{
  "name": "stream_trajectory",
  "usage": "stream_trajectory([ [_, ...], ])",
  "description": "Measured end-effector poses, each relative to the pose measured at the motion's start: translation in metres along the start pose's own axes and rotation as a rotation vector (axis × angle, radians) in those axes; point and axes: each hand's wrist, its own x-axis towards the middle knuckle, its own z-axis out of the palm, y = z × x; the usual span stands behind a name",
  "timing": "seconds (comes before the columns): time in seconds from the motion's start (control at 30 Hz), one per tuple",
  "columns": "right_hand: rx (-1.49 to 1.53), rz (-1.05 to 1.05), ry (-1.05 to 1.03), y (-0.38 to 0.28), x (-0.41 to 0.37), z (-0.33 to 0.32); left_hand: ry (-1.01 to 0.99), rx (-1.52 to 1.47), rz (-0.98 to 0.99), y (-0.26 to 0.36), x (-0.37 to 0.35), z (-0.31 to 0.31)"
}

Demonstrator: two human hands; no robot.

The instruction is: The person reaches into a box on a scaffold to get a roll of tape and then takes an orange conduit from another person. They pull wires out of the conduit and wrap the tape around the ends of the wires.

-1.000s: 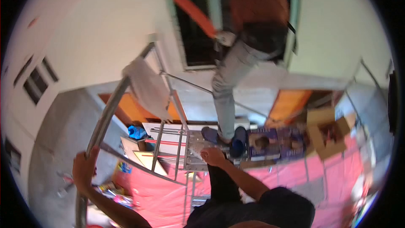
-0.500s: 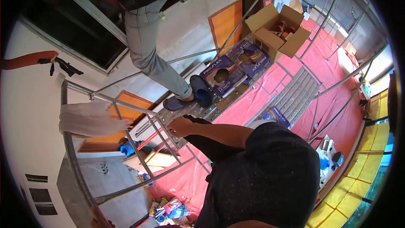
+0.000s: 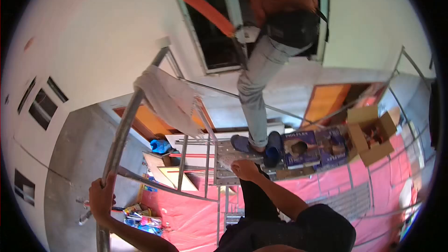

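Observation:
My left hand (image 3: 101,199) is wrapped round a metal scaffold pole (image 3: 116,156) at the lower left. A pale cloth (image 3: 165,95) hangs over this pole, higher up. My right hand (image 3: 243,169), its fingers curled, is at the near edge of the perforated scaffold platform (image 3: 224,151), just above my dark trouser leg (image 3: 255,196). Whatever it may hold is hidden. Ahead of it, another person in grey trousers (image 3: 256,88) stands on the platform in dark blue clogs (image 3: 273,151).
Purple Philflex boxes (image 3: 305,158) and an open cardboard box (image 3: 368,149) line the platform to the right. A long orange tube-like thing (image 3: 198,2) slants before the window. Far below are pink floor sheeting (image 3: 186,219) and scattered items (image 3: 142,217).
My view has swung left and up, bringing my left hand on the pole clearly into sight. My right hand stays curled near the platform edge. The other person remains standing on the platform.

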Motion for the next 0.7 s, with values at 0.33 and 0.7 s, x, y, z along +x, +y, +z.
stream_trajectory([
  [0.33,0.012,0.007,-0.013,-0.004,-0.002,-0.009,0.029,0.077,-0.032,0.007,-0.004,-0.001],
  [0.7,-0.003,-0.01,-0.018,0.002,0.0,-0.004,0.117,0.078,0.009,-0.009,0.004,0.006],
])
